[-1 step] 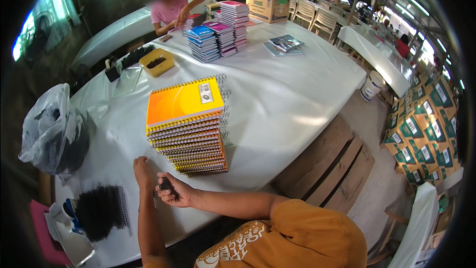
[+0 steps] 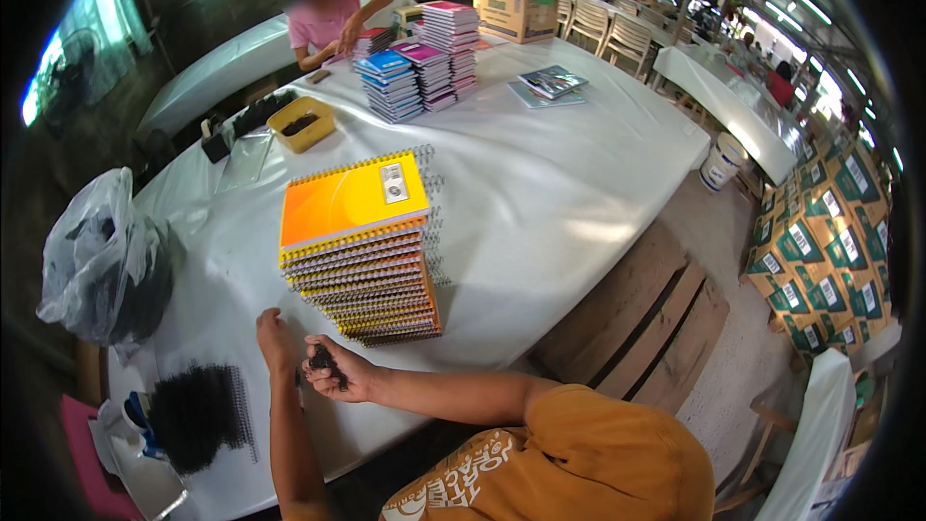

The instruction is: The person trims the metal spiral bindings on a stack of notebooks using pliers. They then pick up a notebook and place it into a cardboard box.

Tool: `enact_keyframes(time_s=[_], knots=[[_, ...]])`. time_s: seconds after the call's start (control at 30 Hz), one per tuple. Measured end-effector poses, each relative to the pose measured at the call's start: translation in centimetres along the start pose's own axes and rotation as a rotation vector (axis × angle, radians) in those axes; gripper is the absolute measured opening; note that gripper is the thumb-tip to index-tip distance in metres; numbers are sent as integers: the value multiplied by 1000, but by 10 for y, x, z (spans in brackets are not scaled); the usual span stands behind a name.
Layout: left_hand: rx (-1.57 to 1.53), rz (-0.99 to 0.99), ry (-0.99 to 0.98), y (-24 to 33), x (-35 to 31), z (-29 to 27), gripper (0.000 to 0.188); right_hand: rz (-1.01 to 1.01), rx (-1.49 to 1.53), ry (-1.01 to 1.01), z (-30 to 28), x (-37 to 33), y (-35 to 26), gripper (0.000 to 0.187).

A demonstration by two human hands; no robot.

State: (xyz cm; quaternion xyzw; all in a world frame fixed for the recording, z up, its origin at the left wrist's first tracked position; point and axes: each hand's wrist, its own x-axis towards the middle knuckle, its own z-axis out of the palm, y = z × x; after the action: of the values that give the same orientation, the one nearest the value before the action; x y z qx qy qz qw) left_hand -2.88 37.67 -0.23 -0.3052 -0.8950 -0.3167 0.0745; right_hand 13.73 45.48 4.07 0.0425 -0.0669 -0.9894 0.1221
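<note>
My right hand [image 2: 344,370] is closed around a clump of small black curly pieces [image 2: 326,361], which pokes out between the fingers. Beside it, my left hand [image 2: 276,340] appears curled, seen mostly from its back. What it may hold is hidden. Just beyond both hands stands a tall stack of spiral notebooks [image 2: 355,201] with yellow and orange covers, wire loops jutting from its edges. To the left of my left forearm lies a bundle of black spiral coils [image 2: 198,415].
A plastic bag of dark material [image 2: 104,265] stands at the left. A yellow tub [image 2: 301,123] holds black bits. Farther back are stacked notebooks [image 2: 390,87], a cardboard box [image 2: 516,8] and a person in pink [image 2: 328,17]. A wooden bench [image 2: 641,328] adjoins the table's right side.
The view has shifted very slightly. Both hands stay almost in place, and the right one still grips the black pieces.
</note>
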Motion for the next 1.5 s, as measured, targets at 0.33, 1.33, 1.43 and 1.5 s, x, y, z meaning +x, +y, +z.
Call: enact_keyframes(time_s=[0.33, 1.33, 1.43, 1.5], knots=[[-1862, -393, -244, 83, -112, -36, 45, -1142, -1702, 189, -5, 7, 28, 13], [-30, -65, 243, 59, -14, -157, 58, 273, -1281, -1274, 151, -144, -7, 9], [127, -473, -165, 79, -84, -99, 76, 121, -1505, -1086, 140, -153, -3, 12], [254, -408, -180, 64, -116, -64, 73, 13, -1620, -944, 137, -158, 9, 23]])
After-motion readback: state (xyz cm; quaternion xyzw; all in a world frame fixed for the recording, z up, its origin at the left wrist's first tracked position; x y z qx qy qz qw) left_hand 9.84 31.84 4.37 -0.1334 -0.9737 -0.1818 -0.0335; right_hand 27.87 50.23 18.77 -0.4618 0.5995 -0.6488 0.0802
